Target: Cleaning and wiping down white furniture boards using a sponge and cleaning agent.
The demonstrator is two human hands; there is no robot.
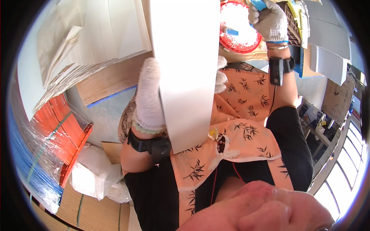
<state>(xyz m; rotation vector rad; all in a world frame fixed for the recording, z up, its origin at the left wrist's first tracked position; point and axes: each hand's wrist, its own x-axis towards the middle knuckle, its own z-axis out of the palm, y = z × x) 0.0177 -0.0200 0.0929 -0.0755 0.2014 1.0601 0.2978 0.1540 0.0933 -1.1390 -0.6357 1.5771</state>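
A long white board [187, 81] stands tilted in front of my chest, running out past the top edge of the view. Around it is my left hand [149, 92] in a whitish knit glove; the palm lies along the left edge and the fingertips show at the right edge. My right hand [273, 22], also gloved, is closed on a small blue block [258, 4] at the upper right. Just left of that hand is a round red tub [246, 50] with white, flaky matter in it. Another small blue piece [232, 31] lies on this white matter.
Stacked white panels [104, 34] lie at the upper left beside a brown cardboard sheet [104, 82]. Below them are orange-red wrapped goods [58, 127], crumpled clear plastic [96, 177] and bundled cardboard [94, 210]. More boards [327, 63] stand at the right, near a brown basket [293, 25].
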